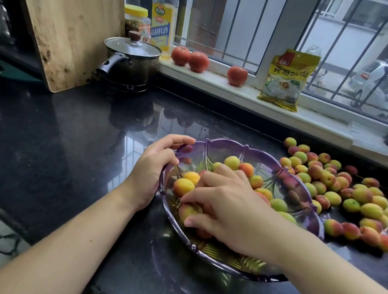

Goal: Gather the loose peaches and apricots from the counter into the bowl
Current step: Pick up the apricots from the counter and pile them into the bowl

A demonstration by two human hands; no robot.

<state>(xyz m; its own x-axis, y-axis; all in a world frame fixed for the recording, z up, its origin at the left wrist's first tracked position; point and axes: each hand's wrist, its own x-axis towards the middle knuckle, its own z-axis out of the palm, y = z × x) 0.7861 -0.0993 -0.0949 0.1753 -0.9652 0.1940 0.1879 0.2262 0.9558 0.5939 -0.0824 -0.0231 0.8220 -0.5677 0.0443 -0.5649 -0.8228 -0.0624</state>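
A purple glass bowl [237, 146] sits on the black counter and holds several apricots [246, 169]. My left hand [156, 166] grips the bowl's left rim, fingers curled over the edge. Inside the bowl, my right hand [226, 204] lies palm down over the fruit, its fingers curled round an apricot [188, 212] near the front left wall. A heap of loose apricots and small peaches [360, 199] lies on the counter to the right of the bowl.
A steel pot [130, 63] with a lid stands at the back left beside a leaning wooden cutting board [64, 7]. On the windowsill are three red peaches [197, 62], an oil bottle [164, 9], a jar and a yellow packet [287, 80].
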